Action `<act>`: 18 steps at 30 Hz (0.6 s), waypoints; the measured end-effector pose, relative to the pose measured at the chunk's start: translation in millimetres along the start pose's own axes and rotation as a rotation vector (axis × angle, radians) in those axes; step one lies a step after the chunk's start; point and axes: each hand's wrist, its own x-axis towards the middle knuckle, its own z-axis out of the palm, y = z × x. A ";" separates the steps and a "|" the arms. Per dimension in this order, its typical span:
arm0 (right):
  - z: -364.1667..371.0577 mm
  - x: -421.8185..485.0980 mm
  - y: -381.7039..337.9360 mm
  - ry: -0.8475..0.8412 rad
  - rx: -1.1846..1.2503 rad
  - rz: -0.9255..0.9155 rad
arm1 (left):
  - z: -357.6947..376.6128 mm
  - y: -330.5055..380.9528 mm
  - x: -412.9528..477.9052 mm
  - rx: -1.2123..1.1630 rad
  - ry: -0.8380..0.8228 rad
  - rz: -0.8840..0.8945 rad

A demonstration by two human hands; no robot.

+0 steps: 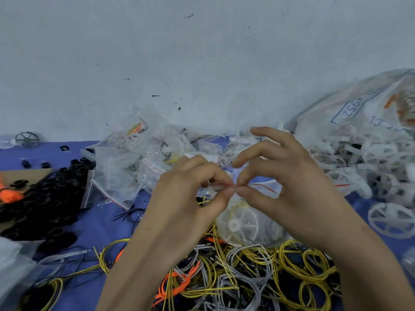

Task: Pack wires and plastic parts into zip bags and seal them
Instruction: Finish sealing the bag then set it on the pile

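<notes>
A clear zip bag (249,223) hangs between my hands above the table; it holds a white spoked plastic wheel and a coil of yellow wire. Its red zip strip runs along the top edge. My left hand (190,194) pinches the strip at its left part with thumb and forefinger. My right hand (285,176) pinches the same strip just to the right, its other fingers spread upward. The two pinches almost touch at the middle of the strip.
A tangle of yellow, grey, black and orange wires (235,277) covers the blue table's near side. Filled zip bags (143,158) pile up against the wall. Black plastic parts (45,198) lie left, white spoked wheels (381,176) and a large sack (359,108) right.
</notes>
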 end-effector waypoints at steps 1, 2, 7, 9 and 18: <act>0.0 0.4 -0.5 -0.010 0.003 0.013 | 0.2 -0.5 0.0 -0.003 0.003 0.001; -1.0 0.9 -0.5 -0.017 0.001 0.032 | 0.3 -1.2 0.0 -0.009 0.003 0.001; -9.3 -1.4 1.0 -0.043 -0.023 0.077 | 2.2 -1.6 0.7 -0.001 -0.004 -0.007; -7.8 -1.4 -0.4 -0.081 -0.025 0.067 | 4.8 -0.6 1.2 -0.003 -0.023 0.003; -10.6 -3.4 2.9 -0.110 -0.120 0.104 | 9.0 -5.2 1.9 -0.032 -0.042 -0.015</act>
